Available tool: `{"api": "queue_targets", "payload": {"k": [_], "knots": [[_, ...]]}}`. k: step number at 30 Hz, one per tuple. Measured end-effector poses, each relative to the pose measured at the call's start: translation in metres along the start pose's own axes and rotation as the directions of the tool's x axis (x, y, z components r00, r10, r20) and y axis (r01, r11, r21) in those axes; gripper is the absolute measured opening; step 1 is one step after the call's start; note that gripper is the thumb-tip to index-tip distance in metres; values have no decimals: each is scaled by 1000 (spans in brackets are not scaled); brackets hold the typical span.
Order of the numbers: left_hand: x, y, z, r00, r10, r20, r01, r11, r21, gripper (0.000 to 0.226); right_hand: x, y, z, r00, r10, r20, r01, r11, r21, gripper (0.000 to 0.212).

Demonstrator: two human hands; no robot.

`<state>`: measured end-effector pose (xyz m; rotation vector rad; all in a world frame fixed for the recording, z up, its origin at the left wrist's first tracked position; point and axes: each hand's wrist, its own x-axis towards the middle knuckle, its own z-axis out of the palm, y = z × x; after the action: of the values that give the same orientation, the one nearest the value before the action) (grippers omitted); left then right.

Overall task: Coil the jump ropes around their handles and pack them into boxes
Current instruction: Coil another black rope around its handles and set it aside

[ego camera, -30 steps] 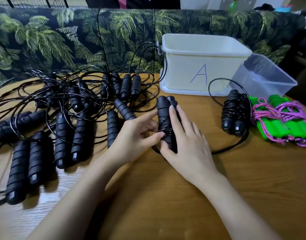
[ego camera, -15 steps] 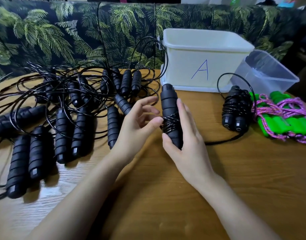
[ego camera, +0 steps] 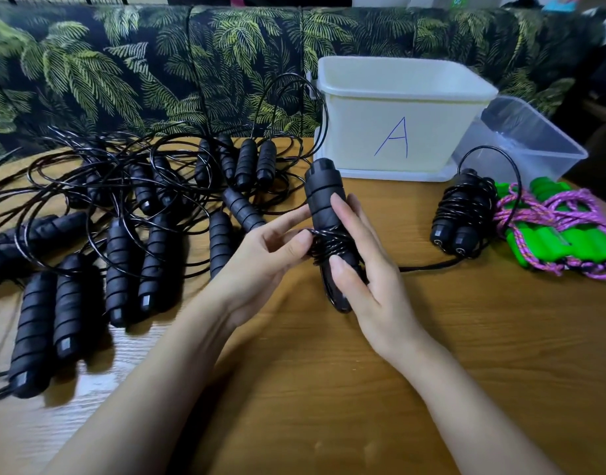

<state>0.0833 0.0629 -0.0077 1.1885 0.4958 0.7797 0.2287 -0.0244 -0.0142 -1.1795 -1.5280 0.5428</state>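
Fingers (ego camera: 339, 214) of the right hand (ego camera: 373, 286) clamp the paired black handles (ego camera: 324, 197) above the bench (ego camera: 329, 389), left hand (ego camera: 260, 262) pinching the half-wound cord (ego camera: 329, 245); a coiled black rope (ego camera: 466, 214) and a green rope (ego camera: 541, 248) wait beside box A (ego camera: 397, 132), probably unpacked, with a tangled heap (ego camera: 123, 200) to go.

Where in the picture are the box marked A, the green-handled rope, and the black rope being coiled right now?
box marked A (ego camera: 438, 138): head view, on its bare front wall, right of the letter.
green-handled rope (ego camera: 579, 240): head view, on a green handle.
black rope being coiled (ego camera: 324, 197): head view, on the upper handle, above the wound cord.
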Motion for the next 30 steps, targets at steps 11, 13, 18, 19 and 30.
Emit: {"api": "queue_targets", "payload": {"k": [11, 13, 18, 19, 30], "knots": [[-3, -3, 10, 937, 71, -343, -55, 997, 56, 56, -2, 4, 7, 999, -41, 1, 36, 865, -500, 61], [-4, -4, 14, 921, 103, -375, -61, 991, 123, 57, -2, 5, 9, 998, -53, -23, 28, 788, -615, 68], [-7, 2, 18, 923, 162, -350, -87, 972, 221, 53, -1, 6, 11, 1000, 12, 22, -2, 912, -411, 80], [-8, 3, 16, 926, 165, -338, -94, 971, 218, 50, -1, 6, 10, 999, 36, 30, -23, 935, -354, 80], [-7, 8, 4, 970, 202, -133, -156, 944, 291, 46, 1, 10, -4, 991, 136, -12, -137, 987, -82, 71]]}}
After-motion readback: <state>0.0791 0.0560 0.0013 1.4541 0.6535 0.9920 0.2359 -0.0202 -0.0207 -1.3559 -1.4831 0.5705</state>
